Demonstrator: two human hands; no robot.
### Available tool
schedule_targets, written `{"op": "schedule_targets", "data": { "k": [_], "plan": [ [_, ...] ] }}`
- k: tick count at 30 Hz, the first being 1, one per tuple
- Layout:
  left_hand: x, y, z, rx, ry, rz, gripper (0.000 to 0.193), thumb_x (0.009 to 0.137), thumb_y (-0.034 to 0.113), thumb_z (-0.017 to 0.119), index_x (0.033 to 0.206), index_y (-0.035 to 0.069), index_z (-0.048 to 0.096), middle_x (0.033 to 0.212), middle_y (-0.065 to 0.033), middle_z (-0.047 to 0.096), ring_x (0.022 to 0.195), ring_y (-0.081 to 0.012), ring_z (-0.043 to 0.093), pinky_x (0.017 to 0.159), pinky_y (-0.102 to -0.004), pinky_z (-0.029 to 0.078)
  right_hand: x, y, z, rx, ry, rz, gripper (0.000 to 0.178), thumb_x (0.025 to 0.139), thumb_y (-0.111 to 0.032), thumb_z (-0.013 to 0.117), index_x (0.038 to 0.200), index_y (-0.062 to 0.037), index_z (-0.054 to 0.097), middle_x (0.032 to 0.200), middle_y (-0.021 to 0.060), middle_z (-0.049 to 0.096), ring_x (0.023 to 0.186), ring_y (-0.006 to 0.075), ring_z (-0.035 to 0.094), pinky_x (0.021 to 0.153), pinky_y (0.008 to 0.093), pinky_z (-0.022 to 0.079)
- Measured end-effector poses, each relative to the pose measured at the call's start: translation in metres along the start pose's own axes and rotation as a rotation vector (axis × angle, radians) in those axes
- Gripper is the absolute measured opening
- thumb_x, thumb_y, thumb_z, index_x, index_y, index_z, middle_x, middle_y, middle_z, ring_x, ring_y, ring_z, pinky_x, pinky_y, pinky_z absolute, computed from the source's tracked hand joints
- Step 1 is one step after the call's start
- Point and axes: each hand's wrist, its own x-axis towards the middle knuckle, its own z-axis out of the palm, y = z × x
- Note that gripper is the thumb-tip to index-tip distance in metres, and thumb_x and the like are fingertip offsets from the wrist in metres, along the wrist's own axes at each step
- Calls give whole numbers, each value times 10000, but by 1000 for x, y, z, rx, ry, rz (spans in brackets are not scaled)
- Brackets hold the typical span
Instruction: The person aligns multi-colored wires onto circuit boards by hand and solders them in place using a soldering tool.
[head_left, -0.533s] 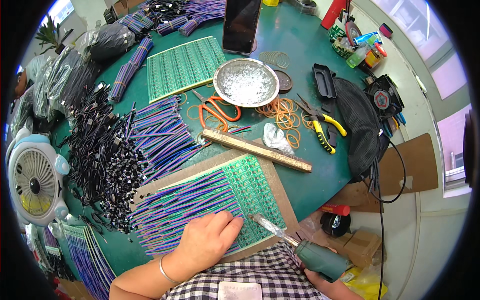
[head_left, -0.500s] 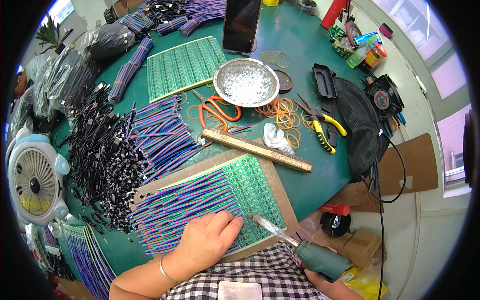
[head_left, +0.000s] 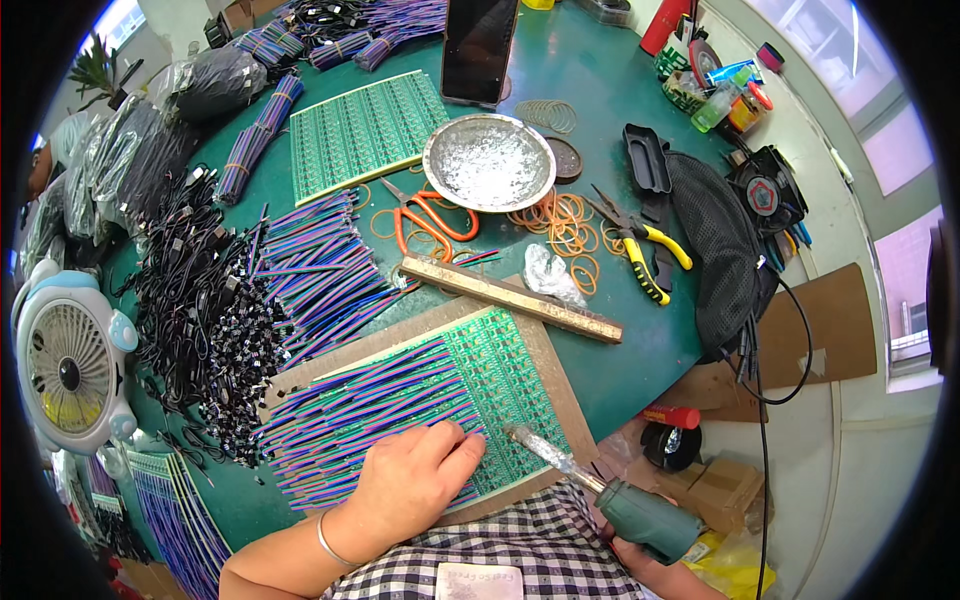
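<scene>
My left hand (head_left: 418,475) is closed, fingertips pinching the end of a thin multicoloured ribbon cable over the green circuit board panel (head_left: 505,370); the fingers hide part of it. Rows of similar cables (head_left: 365,405) lie across the panel's left part, while bare green boards show on the right. My right hand (head_left: 638,562) is wrapped around the dark green handle of a soldering iron (head_left: 648,518). Its silvery tip points left over the panel, a little right of my left fingertips. Beneath the panel is a brown backing board (head_left: 560,400).
A wooden bar (head_left: 510,298) lies beyond the panel. Farther back are a metal bowl (head_left: 490,205) with silvery bits, orange-handled cutters (head_left: 435,222), yellow-black pliers (head_left: 640,245) and rubber bands (head_left: 560,225). Black cables (head_left: 190,270) and a small fan (head_left: 70,360) stand left.
The soldering iron's tip has shifted slightly right, away from my left fingertips. My left hand has stayed nearly in place.
</scene>
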Motion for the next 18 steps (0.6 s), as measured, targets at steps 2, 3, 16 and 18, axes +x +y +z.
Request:
{"op": "schedule_targets", "data": {
  "k": [2,3,16,18],
  "plan": [
    [0,0,-1,18,9,19,229,711,114,587,938,94,614,797,-24,516,611,-154,562,486,-273,465,-1,1,-1,-31,-24,33,524,760,-81,700,1216,47,474,1122,170,574,1015,239,582,876,333,456],
    [1,2,-2,-1,2,1,237,684,94,614,920,87,631,791,-33,535,616,-175,572,495,-295,473,-3,5,-1,-80,-27,-2,524,758,-83,702,1212,49,475,1113,170,578,1008,238,586,870,334,459],
    [3,1,-2,-35,-11,-17,244,653,81,642,897,87,647,784,-37,559,616,-193,582,493,-314,477,-3,5,6,175,16,125,547,769,-112,696,1236,51,461,1125,183,586,1039,257,585,881,354,455],
    [1,1,-2,-26,-9,-20,246,653,82,641,899,88,646,785,-37,560,615,-194,582,493,-314,476,3,1,0,50,-17,27,549,776,-114,692,1245,48,457,1145,189,577,1058,261,576,887,358,453]
  ]
}}
